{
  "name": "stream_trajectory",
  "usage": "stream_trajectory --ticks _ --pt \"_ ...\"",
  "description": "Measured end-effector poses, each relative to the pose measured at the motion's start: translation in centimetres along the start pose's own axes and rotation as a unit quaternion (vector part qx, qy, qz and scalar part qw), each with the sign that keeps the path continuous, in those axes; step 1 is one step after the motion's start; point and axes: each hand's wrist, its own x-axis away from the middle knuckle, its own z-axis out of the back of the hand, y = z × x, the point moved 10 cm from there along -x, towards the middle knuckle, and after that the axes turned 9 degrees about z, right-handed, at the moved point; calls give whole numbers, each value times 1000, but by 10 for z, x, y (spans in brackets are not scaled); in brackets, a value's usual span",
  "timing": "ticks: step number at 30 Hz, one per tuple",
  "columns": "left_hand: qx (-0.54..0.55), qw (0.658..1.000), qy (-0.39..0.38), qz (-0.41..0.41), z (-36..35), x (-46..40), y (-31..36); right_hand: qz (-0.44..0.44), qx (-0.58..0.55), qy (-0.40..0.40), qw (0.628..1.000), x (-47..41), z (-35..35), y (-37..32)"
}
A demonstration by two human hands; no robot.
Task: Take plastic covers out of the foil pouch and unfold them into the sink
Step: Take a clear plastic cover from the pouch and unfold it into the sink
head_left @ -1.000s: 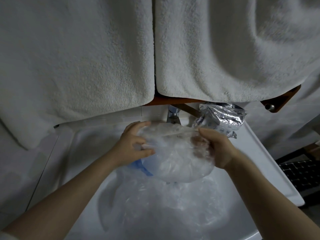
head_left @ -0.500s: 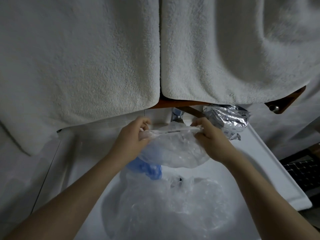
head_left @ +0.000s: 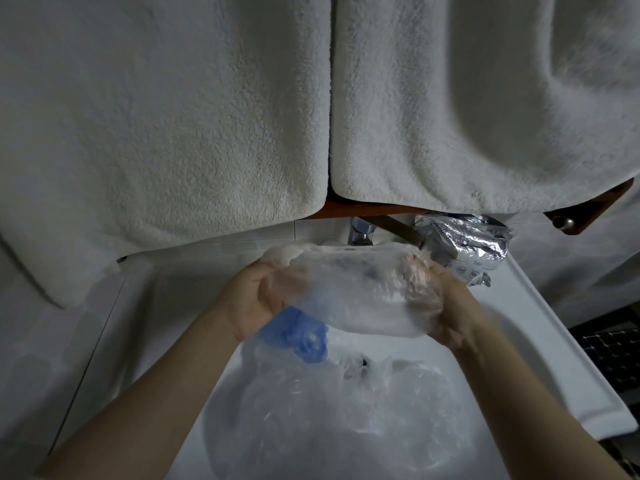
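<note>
A clear plastic cover [head_left: 356, 292] is stretched wide between both hands above the white sink [head_left: 540, 341]. My left hand [head_left: 256, 303] grips its left edge, with the fingers inside the film. My right hand [head_left: 440, 306] grips the right edge, fingers likewise under the plastic. A blue elastic piece [head_left: 298, 332] hangs below my left hand. Several unfolded clear covers [head_left: 353, 417] lie crumpled in the basin. The silver foil pouch [head_left: 464, 247] rests on the sink's back right rim.
Two thick white towels [head_left: 173, 126] hang from a wooden rail [head_left: 588, 211] right above the sink and hide most of the chrome tap [head_left: 360, 232]. A dark tiled floor shows at the right edge.
My hands have moved apart, and the cover between them is pulled wider and flatter. The blue piece has dropped a little lower beside my left hand.
</note>
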Motion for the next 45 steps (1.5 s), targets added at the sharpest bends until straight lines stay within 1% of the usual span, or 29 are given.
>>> stream_trajectory --ticks 1,3,5,6,8,12,15,17,19,22,23,25,26,27,28,29,30,31,32,33,34,35,36,37,38,39,40,42,45 --pt "9 1000 -12 13 -1 0 -3 -21 -9 -3 1000 2 1 5" --pt "37 998 4 46 1 -3 -12 -54 12 -10 998 0 11 15" --pt "77 995 15 65 4 -6 -18 -67 27 7 997 -1 24 20" --pt "94 993 13 69 2 -8 -19 -68 8 18 997 -1 29 20" --pt "105 992 9 65 2 -10 -21 -55 -45 23 997 -2 32 18" --pt "60 996 5 70 1 -11 -29 -18 -92 -33 995 -6 24 17" --pt "71 996 0 61 -5 -7 -29 20 -168 -71 983 -9 9 13" --pt "78 995 -8 61 -14 -1 -29 22 -207 -32 978 -13 11 15" --pt "79 995 -14 62 -23 3 -29 -3 -226 7 974 -14 15 25" --pt "146 988 -7 44 -24 3 -25 -22 -235 30 971 -11 8 32" --pt "140 990 5 29 -21 2 -21 -20 -235 33 971 -9 5 30" --pt "41 997 62 0 -7 -2 -17 -9 -208 33 978 -3 -3 21" --pt "-25 995 96 -4 1 -4 -15 7 -162 27 986 0 -10 13" --pt "-78 989 129 -5 7 -4 -13 38 -97 18 994 2 -15 2" --pt "-104 979 173 -1 16 -3 -11 88 -23 12 996 4 -21 -14" --pt "-103 970 218 4 25 1 -9 152 58 8 987 10 -30 -33" --pt "-94 964 250 2 33 6 -6 218 148 -2 965 18 -43 -51" --pt "-93 961 262 2 35 11 -3 287 257 -20 923 28 -59 -67" --pt "-107 963 248 12 30 14 -1 359 385 -45 849 40 -79 -79" --pt "-120 970 208 29 18 17 -2 418 520 -73 741 51 -99 -80" --pt "-133 977 156 50 5 20 -6 459 631 -102 618 60 -118 -71" --pt "-150 980 108 70 -10 24 -9 482 706 -123 503 66 -132 -56" --pt "-172 979 68 84 -23 28 -13 487 751 -142 423 68 -139 -39" --pt "-196 975 36 98 -32 30 -17 476 777 -161 379 67 -141 -23" --pt "-215 970 14 109 -39 32 -23 460 792 -180 358 65 -139 -8" --pt "-222 968 1 113 -44 34 -27 445 800 -197 350 63 -135 4" --pt "-219 970 -1 106 -47 35 -30 434 802 -216 349 63 -131 16" --pt "-226 972 24 58 -45 35 -28 409 801 -242 364 62 -122 34" --pt "-235 970 66 -16 -39 36 -18 368 824 -236 362 64 -109 49"
